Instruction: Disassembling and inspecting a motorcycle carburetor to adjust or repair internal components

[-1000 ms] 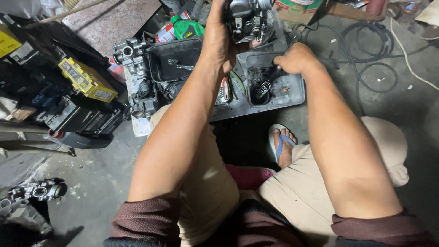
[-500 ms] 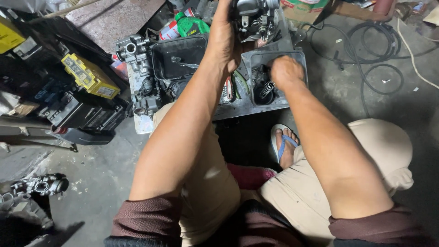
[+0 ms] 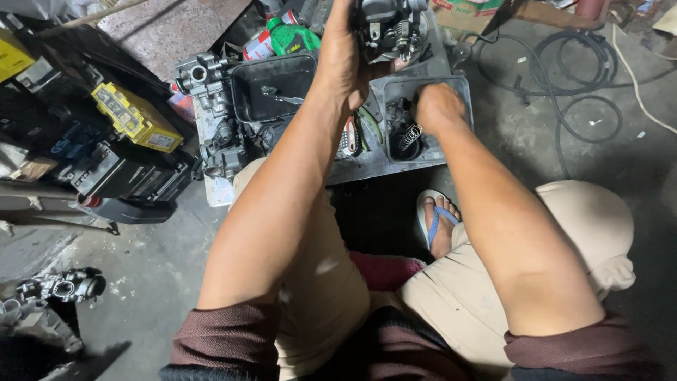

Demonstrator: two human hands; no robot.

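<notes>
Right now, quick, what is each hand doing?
Left hand: closed around a metal carburetor, holding it up.
Right hand: reaching down into the grey tray of small parts; grip cannot be told.

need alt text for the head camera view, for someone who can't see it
Seen from above, a seated person's left hand holds up a small metal engine part while the right hand reaches into a grey tray holding a spring. More metal parts, a green bottle and black hoses lie on the concrete floor.
</notes>
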